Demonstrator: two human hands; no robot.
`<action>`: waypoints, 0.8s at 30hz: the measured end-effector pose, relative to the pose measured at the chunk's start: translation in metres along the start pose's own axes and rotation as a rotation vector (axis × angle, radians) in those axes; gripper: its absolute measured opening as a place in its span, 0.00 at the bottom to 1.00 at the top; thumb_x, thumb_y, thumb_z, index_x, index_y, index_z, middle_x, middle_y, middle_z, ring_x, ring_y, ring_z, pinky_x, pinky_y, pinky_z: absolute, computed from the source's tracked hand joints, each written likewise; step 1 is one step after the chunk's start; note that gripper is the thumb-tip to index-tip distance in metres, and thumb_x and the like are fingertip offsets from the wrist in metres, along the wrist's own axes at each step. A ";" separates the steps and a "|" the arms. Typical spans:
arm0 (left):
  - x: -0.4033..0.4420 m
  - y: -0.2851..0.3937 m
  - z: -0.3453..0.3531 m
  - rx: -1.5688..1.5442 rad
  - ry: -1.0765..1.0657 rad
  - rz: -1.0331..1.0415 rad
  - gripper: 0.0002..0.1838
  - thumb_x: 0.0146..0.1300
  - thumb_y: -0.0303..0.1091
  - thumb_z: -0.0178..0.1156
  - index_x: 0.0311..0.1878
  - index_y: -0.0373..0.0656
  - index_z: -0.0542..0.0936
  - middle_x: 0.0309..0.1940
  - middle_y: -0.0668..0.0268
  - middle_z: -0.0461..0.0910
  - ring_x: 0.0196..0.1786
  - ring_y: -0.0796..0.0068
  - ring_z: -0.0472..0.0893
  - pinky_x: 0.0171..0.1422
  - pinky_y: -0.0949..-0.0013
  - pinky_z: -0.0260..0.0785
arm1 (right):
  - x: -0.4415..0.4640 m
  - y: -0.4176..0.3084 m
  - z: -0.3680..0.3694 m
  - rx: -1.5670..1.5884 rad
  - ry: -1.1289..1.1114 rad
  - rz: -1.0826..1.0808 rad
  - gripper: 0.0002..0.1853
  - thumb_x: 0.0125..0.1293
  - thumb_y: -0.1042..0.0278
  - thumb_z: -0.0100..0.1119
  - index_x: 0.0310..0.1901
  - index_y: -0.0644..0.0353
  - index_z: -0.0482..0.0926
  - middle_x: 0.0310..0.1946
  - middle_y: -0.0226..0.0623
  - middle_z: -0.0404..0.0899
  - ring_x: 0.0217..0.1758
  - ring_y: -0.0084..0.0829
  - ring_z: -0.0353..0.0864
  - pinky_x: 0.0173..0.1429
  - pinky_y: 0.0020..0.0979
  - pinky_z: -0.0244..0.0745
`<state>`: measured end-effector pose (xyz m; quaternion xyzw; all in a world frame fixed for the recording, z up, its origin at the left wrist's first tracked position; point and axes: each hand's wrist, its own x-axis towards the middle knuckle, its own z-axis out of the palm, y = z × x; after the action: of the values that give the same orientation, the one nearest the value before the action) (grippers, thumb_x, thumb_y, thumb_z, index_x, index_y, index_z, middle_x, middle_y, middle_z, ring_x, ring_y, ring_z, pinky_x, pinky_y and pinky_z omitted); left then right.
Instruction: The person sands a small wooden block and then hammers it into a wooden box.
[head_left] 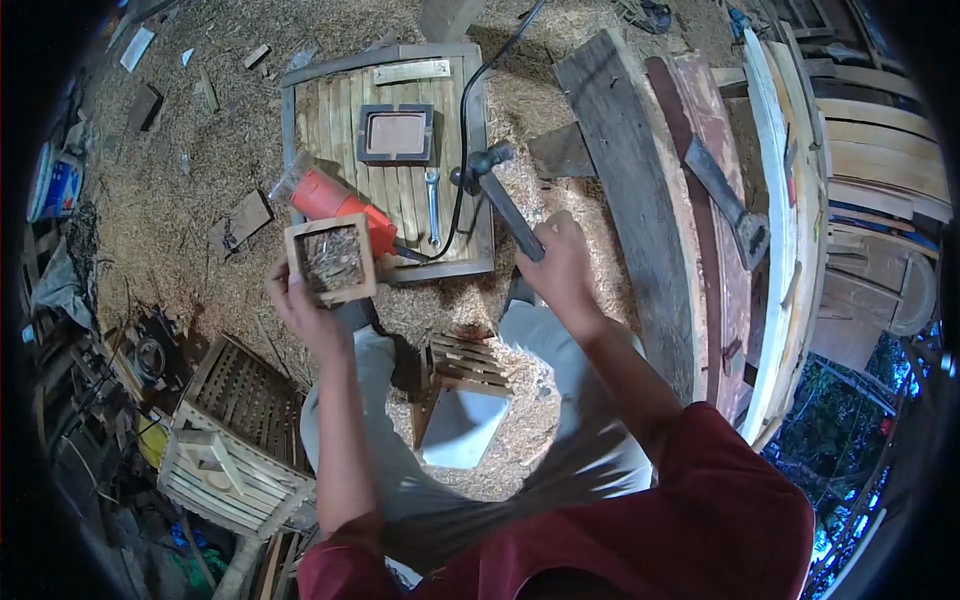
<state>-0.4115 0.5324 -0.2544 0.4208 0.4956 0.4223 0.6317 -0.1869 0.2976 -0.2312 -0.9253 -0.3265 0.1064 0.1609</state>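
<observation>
Near centre, your right grip (pixel 562 255) clenches a dark, long-handled hammer (pixel 505 208); centre-left, your left grip (pixel 308 318) grasps a square, pale wooden frame (pixel 367 252).

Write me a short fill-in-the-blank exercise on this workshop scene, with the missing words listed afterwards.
1. The right hand grips the handle of a ____.
2. The left hand holds a light wooden frame whose shape is ____.
3. The metal hand tool lying on the slatted tabletop is a ____.
4. The hand saw lies to the person's ____.

Missing words: hammer; square; wrench; right.
</observation>
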 end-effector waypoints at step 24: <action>0.116 -0.007 -0.063 -0.162 -0.028 0.218 0.17 0.77 0.46 0.50 0.53 0.44 0.81 0.43 0.61 0.85 0.35 0.67 0.88 0.31 0.64 0.81 | 0.023 -0.017 0.034 0.104 -0.274 -0.273 0.21 0.62 0.57 0.68 0.46 0.69 0.85 0.44 0.58 0.86 0.51 0.55 0.88 0.57 0.48 0.83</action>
<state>-0.4552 0.6480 -0.3026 0.4256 0.4022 0.5212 0.6208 -0.1898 0.3326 -0.2588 -0.8397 -0.4620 0.2253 0.1753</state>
